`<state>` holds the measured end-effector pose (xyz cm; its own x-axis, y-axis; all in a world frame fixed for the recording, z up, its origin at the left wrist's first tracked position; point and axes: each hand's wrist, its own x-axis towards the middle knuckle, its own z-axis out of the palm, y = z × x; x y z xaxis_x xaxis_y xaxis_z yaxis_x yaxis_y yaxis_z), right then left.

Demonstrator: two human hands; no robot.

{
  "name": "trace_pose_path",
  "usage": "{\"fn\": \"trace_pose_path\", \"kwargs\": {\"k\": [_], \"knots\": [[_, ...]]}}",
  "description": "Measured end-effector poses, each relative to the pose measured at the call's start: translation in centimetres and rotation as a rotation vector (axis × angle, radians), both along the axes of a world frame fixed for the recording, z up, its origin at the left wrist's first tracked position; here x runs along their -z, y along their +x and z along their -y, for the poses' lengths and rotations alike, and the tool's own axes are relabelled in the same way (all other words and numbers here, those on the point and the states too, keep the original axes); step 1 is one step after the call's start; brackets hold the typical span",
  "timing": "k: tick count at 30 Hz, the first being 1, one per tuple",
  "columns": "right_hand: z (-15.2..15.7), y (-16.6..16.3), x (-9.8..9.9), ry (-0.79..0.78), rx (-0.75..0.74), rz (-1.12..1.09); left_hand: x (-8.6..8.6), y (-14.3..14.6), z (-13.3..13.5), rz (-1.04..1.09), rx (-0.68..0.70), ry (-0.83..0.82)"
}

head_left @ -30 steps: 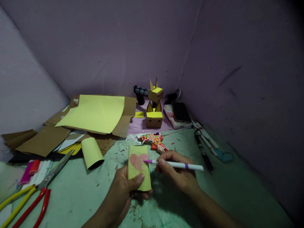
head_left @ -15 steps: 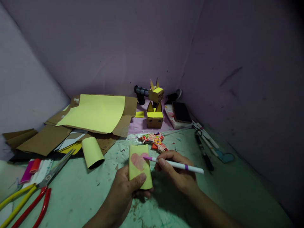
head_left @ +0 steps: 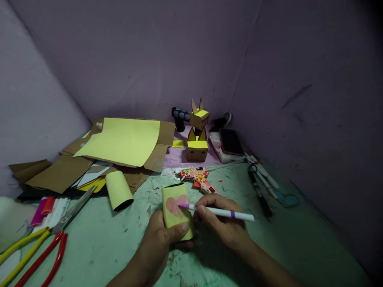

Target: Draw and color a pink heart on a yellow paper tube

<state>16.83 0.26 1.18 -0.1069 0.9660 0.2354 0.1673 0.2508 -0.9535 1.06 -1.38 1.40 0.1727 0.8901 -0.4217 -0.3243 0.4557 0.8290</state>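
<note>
1. The main thing is a short yellow paper-wrapped tube [head_left: 176,211] with a pink heart drawn on its front. It's held just above the green table cover [head_left: 98,247], low in the middle, right in front of the person.
2. The left hand [head_left: 160,247] is wrapped around the tube from below, with the thumb pressed across the lower front edge and the fingers tucked behind.
3. The right hand [head_left: 224,229] is closed in a writing grip on a slim white marker with a purple tip [head_left: 221,213]. The marker lies nearly level, and its tip touches the right lobe of the heart.
4. Just past the tube, a colourful patterned paper cutout [head_left: 196,177] lies flat on the cover.
5. Off to the left, a second yellow tube [head_left: 119,190] lies on its side, with its dark open end facing this way.
6. Further left there are grey-bladed scissors [head_left: 74,207], with long red handles [head_left: 44,261] and yellow ones next to them. I honestly can't tell which tool owns which handles.
7. Behind all that, a big pale yellow paper sheet [head_left: 122,141] sits on a messy pile of brown cardboard pieces [head_left: 60,173].
8. Back in the corner are two little cardboard boxes with yellow tops and pointy ears [head_left: 196,148], one behind and higher than the other. A dark phone [head_left: 231,141] lies just to their right.
9. Along the purple wall [head_left: 299,99] on the right, a few pens [head_left: 263,175] lie in a loose row.
</note>
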Motion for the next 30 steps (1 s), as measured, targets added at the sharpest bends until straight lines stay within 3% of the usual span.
{"fn": "trace_pose_path", "kwargs": {"k": [6, 9, 12, 17, 22, 27, 30], "knots": [[0.2, -0.3, -0.2, -0.060, 0.072, -0.046, -0.2, 0.1, 0.2, -0.023, -0.016, -0.027], [0.2, -0.4, -0.1, -0.022, 0.033, 0.009, -0.2, 0.1, 0.2, -0.011, -0.006, -0.021], [0.3, -0.4, 0.0, 0.014, 0.000, 0.048, 0.2, 0.1, 0.1, 0.029, 0.023, 0.015], [0.5, -0.5, 0.1, -0.037, 0.075, 0.032, 1.2, 0.3, 0.0, 0.079, 0.035, 0.035], [0.7, -0.7, 0.1, 0.029, 0.012, 0.061, 1.5, 0.4, 0.0, 0.092, 0.039, 0.057], [0.7, -0.8, 0.1, 0.024, 0.066, 0.051, 1.3, 0.4, 0.0, 0.094, 0.039, 0.088], [0.7, -0.8, 0.1, 0.068, -0.001, 0.080, 1.0, 0.6, 0.0, 0.040, 0.027, 0.065]]}}
